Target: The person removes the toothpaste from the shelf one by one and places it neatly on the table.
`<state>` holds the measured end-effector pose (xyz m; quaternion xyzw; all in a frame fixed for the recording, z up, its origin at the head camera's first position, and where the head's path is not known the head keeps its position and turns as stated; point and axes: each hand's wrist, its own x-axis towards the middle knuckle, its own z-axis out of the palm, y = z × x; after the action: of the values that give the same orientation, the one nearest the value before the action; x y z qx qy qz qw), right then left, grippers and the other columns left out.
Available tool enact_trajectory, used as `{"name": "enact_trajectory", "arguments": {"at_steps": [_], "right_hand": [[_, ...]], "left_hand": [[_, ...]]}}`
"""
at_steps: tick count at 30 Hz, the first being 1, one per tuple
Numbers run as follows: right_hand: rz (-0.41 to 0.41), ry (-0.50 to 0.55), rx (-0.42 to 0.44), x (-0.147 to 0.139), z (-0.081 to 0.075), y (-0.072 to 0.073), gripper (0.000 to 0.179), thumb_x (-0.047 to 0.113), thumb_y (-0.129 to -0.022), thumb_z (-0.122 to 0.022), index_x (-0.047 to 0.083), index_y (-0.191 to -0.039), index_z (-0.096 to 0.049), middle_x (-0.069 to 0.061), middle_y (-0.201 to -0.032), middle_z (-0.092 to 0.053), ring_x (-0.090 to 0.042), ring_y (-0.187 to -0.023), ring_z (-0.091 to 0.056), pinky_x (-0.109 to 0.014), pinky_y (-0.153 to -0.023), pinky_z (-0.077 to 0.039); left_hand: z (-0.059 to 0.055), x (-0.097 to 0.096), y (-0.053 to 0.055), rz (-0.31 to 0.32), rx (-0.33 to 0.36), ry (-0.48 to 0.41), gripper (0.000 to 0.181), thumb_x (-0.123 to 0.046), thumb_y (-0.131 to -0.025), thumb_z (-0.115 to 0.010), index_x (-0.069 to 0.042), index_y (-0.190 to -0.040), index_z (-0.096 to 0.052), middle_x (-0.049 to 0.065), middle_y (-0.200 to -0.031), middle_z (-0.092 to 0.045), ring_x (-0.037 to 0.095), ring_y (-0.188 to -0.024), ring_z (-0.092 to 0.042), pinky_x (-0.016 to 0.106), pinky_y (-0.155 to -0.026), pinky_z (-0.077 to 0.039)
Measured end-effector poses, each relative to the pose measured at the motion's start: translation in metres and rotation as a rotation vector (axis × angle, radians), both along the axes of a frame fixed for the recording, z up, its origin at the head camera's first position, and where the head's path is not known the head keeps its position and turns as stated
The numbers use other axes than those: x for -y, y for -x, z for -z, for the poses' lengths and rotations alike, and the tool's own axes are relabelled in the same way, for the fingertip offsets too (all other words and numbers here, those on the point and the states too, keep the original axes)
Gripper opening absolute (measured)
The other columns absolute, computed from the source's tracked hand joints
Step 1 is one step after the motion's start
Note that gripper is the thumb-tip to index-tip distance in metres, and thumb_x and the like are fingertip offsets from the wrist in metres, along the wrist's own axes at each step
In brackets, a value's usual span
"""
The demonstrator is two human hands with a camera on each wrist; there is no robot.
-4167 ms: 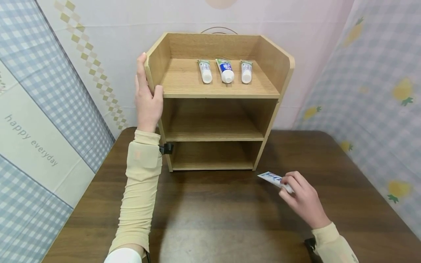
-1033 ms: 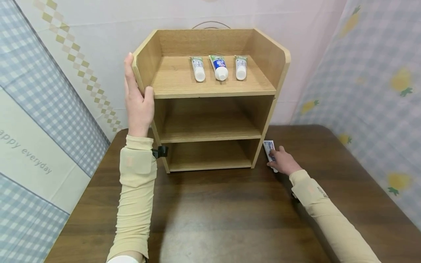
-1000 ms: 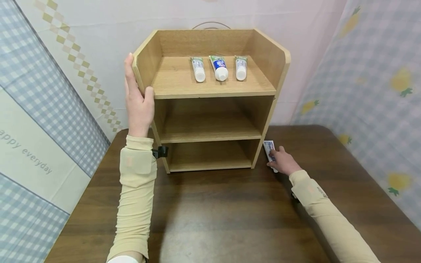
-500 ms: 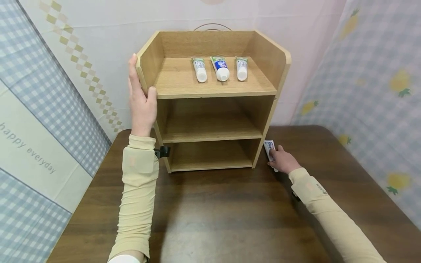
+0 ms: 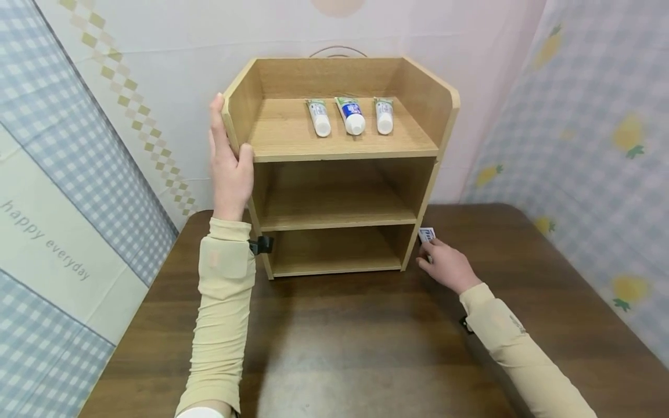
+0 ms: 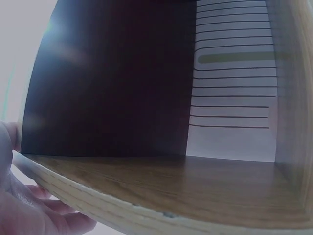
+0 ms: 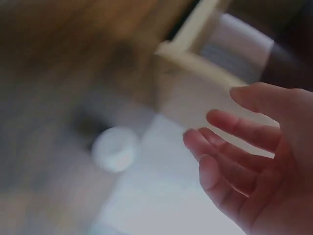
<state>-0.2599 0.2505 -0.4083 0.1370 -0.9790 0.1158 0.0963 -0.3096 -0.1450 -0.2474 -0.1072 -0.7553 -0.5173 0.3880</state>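
Brown tabletop (image 5: 334, 354) bears a tube (image 5: 427, 234) (half-hidden) beside the right hand's (image 5: 449, 267) fingers (image 7: 229, 160).

Matt wood-grain shelf unit (image 5: 292, 146), glossy wood-look tabletop (image 5: 340, 337), smooth plastic-looking tubes (image 5: 352, 117), wrinkled cloth sleeves (image 5: 222, 331), creased cloth hangings (image 5: 564, 174)

white-blue tube (image 5: 427, 234), lying beside wooden shelf (image 5: 338, 222)

Draped indoor corner (gingham cloth (image 5: 68, 133))
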Motion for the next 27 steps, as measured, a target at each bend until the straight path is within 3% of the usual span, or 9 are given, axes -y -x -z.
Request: {"name": "enact_trajectory", "arguments": {"at_steps": [5, 13, 17, 22, 27], "right_hand": [[-0.086, -0.002, -0.054, 0.021, -0.021, -0.01, 0.008, 0.017, -0.087, -0.066, 0.009, -0.088, -0.064, -0.004, -0.078, -0.061, -0.015, -0.063, -0.054, -0.034, -0.056, -0.043], [-0.189, -0.012, -0.198, 0.052, -0.073, -0.029, 0.019, 0.022, -0.09, -0.066, 0.01, -0.104, -0.065, -0.003, -0.09, -0.064, -0.015, -0.073, -0.063, -0.037, -0.061, -0.05], [-0.23, 0.019, -0.319, 0.059, -0.097, -0.037, 0.02, 0.019, -0.088, -0.067, 0.009, -0.106, -0.064, -0.002, -0.089, -0.063, -0.015, -0.074, -0.064, -0.036, -0.06, -0.05], [-0.32, 0.14, -0.5, 0.073, -0.12, -0.033, 0.014, 0.011, -0.086, -0.067, 0.007, -0.099, -0.066, -0.001, -0.087, -0.065, -0.014, -0.076, -0.064, -0.032, -0.063, -0.05], [-0.392, 0.251, -0.601, 0.094, -0.136, -0.023, 0.012, 0.012, -0.088, -0.067, 0.006, -0.099, -0.066, -0.002, -0.083, -0.063, -0.015, -0.075, -0.06, -0.03, -0.066, -0.047]], "left_hand": [[0.001, -0.001, 0.001, -0.004, 0.007, 0.015, 0.078, -0.005, -0.086, -0.042, -0.042, -0.151, -0.021, -0.006, -0.155, -0.031, 0.015, -0.118, -0.045, 0.038, -0.094, -0.04], [0.0, 0.0, -0.001, -0.007, 0.01, 0.003, 0.078, -0.005, -0.086, -0.042, -0.043, -0.151, -0.021, -0.009, -0.155, -0.031, 0.015, -0.12, -0.044, 0.039, -0.096, -0.039], [-0.002, -0.003, 0.001, 0.011, -0.001, 0.005, 0.079, -0.005, -0.086, -0.041, -0.043, -0.151, -0.02, -0.013, -0.155, -0.029, 0.012, -0.121, -0.043, 0.036, -0.095, -0.038], [-0.003, -0.002, 0.002, 0.036, -0.013, -0.007, 0.079, -0.004, -0.086, -0.041, -0.042, -0.152, -0.02, -0.016, -0.156, -0.026, 0.008, -0.122, -0.041, 0.034, -0.096, -0.038], [-0.001, -0.001, 0.0, 0.02, -0.003, -0.006, 0.079, -0.003, -0.086, -0.041, -0.042, -0.152, -0.021, -0.017, -0.156, -0.026, 0.007, -0.125, -0.041, 0.035, -0.098, -0.037]]}}
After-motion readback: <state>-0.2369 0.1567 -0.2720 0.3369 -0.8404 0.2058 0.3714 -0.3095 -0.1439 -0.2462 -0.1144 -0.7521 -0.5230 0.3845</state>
